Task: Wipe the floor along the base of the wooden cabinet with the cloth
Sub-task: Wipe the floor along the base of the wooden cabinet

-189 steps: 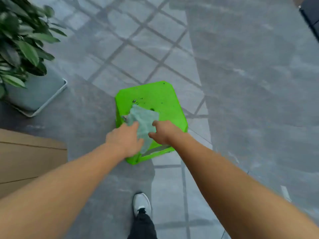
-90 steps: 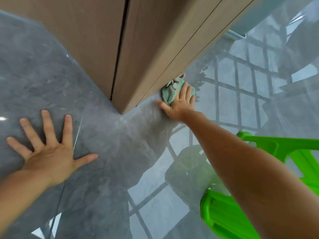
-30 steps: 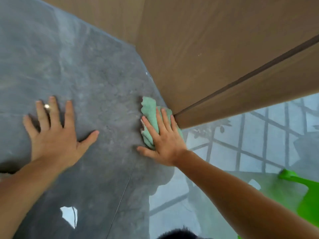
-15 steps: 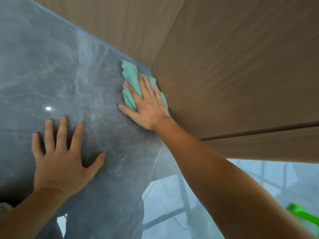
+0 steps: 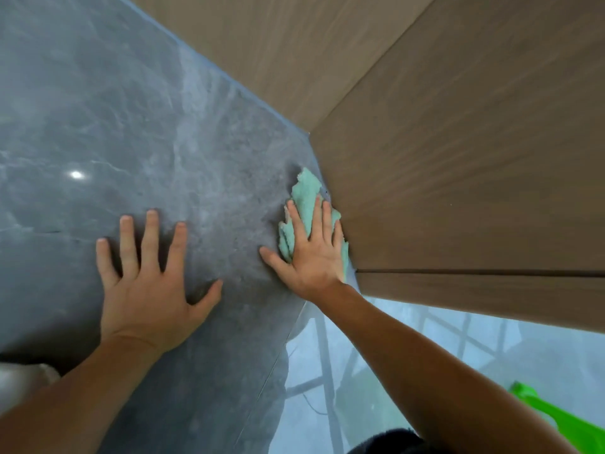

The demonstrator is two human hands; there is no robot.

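A crumpled pale green cloth (image 5: 302,199) lies on the grey marbled floor (image 5: 131,126), pressed right against the foot of the wooden cabinet (image 5: 458,158). My right hand (image 5: 311,253) lies flat on top of the cloth with fingers spread, pinning it to the floor beside the cabinet's side panel. My left hand (image 5: 147,280) rests palm down on the bare floor to the left, fingers apart, holding nothing. Part of the cloth is hidden under my right palm.
The cabinet's two faces meet in a corner (image 5: 309,134) just beyond the cloth. A bright green plastic stool (image 5: 540,411) shows at the lower right. The glossy floor there reflects a window grid. A dark shape (image 5: 386,442) sits at the bottom edge.
My right hand has drawn the cloth back along the cabinet's base, away from the corner and nearer to me. My left hand stays planted on the floor.
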